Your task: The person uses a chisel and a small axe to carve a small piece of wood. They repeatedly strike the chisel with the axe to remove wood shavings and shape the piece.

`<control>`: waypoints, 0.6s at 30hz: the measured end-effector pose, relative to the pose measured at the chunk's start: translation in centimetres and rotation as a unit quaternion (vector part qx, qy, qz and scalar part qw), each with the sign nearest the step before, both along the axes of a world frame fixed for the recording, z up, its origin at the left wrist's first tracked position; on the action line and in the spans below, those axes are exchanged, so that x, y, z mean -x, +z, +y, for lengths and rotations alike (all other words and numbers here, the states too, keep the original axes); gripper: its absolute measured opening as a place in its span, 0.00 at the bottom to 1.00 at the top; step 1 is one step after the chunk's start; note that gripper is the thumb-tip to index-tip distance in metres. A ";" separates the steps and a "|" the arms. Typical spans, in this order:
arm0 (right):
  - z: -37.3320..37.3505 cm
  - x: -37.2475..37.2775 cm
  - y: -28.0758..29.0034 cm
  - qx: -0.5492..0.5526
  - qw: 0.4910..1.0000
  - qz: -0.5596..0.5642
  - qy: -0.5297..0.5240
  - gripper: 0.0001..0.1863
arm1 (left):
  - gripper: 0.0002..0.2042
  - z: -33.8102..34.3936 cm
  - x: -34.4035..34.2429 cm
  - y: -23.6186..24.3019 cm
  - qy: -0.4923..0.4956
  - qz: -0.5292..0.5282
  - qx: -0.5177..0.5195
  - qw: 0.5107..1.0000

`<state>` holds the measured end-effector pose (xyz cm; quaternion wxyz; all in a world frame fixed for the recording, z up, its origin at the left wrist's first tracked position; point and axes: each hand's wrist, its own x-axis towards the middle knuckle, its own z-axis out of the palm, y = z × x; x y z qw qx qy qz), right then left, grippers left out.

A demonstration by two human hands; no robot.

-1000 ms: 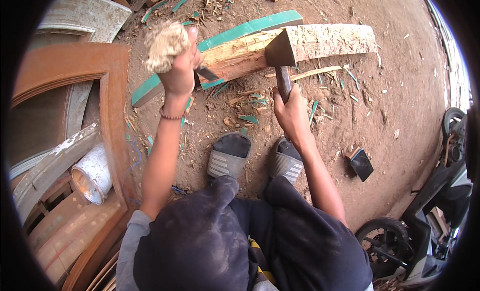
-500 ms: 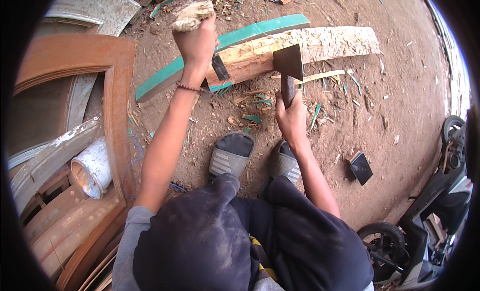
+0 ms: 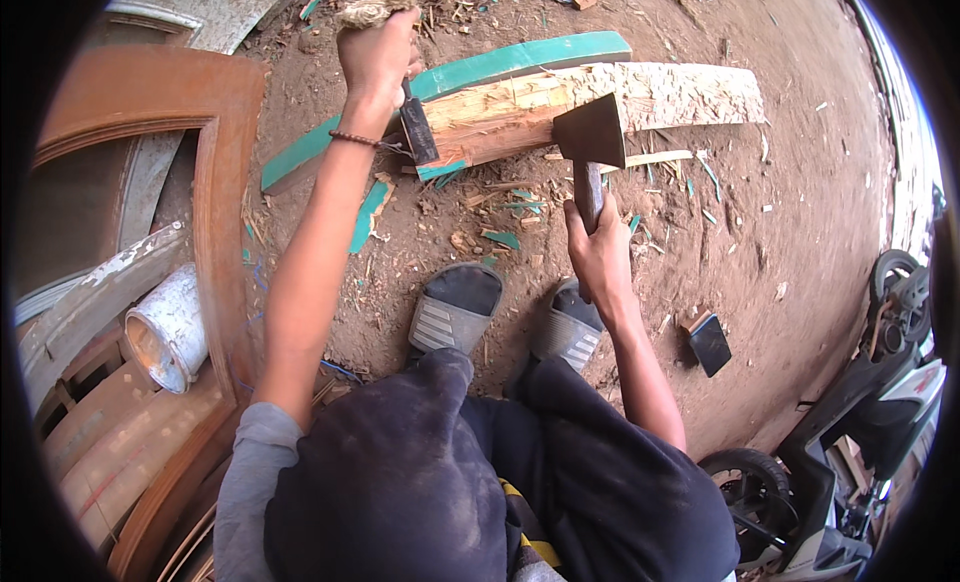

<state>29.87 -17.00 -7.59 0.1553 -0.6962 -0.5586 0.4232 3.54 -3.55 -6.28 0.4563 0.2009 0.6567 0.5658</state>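
A chisel (image 3: 420,132) with a dark blade and a pale, frayed handle top is gripped in my left hand (image 3: 372,60), at the left end of a rough-hewn timber (image 3: 690,90). That timber is pale, with patches of green paint at that end. My right hand (image 3: 600,250) is closed round the wooden handle of a hatchet (image 3: 590,134), whose dark head is raised over the timber's lower edge, right of the chisel. Behind lies a long curved green-painted beam (image 3: 520,52). Whether either blade touches the wood I cannot tell.
Wooden frames (image 3: 225,152) and a white-stained bucket (image 3: 175,332) crowd the left side. Splinters and green chips (image 3: 500,238) litter the dirt around my sandalled feet (image 3: 455,307). A dark rectangular object (image 3: 708,344) lies at the right, beside a parked motorbike (image 3: 850,442).
My left hand has risen with the chisel, whose blade now points more downward. My right hand and the hatchet have shifted a little right and toward me.
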 end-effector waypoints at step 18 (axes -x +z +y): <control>-2.5 -0.4 -1.3 -0.019 1.000 -0.016 -0.015 0.16 | 0.13 -0.4 -1.3 -0.2 -0.013 -0.016 -0.032 0.999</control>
